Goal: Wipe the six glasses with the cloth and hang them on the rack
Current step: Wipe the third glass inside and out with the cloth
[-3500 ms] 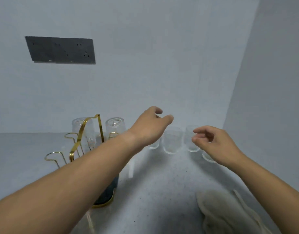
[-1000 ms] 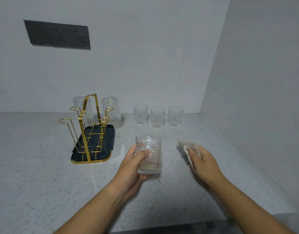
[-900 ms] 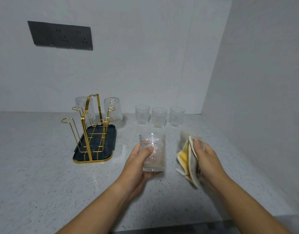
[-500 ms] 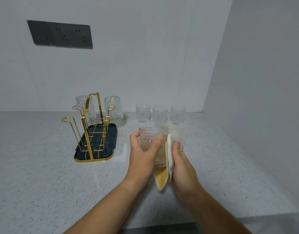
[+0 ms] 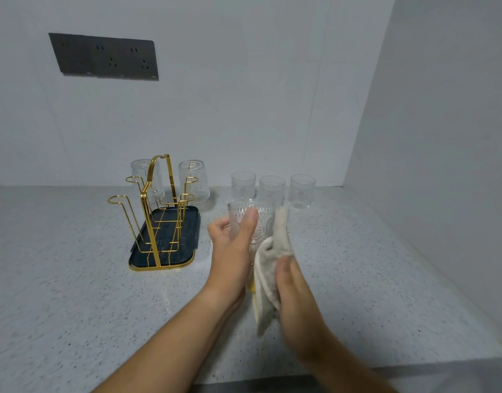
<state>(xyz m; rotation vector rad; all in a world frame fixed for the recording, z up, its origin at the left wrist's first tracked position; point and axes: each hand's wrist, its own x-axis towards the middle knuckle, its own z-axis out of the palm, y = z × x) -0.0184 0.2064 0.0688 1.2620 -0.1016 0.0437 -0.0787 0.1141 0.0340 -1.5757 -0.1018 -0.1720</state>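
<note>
My left hand grips a patterned clear glass held upright above the counter. My right hand holds a beige cloth with a yellow underside against the glass's right side. A gold wire rack on a dark tray stands to the left. Two glasses hang upside down on its far pegs, one at the back left and one at the back right. Three more glasses stand upright in a row near the back wall.
The speckled grey counter ends at a front edge along the bottom. A wall closes in the right side. A dark socket panel sits on the back wall, upper left.
My left hand took a glass from the row and brought it forward. My right hand picked the cloth up off the counter and pressed it against the glass.
</note>
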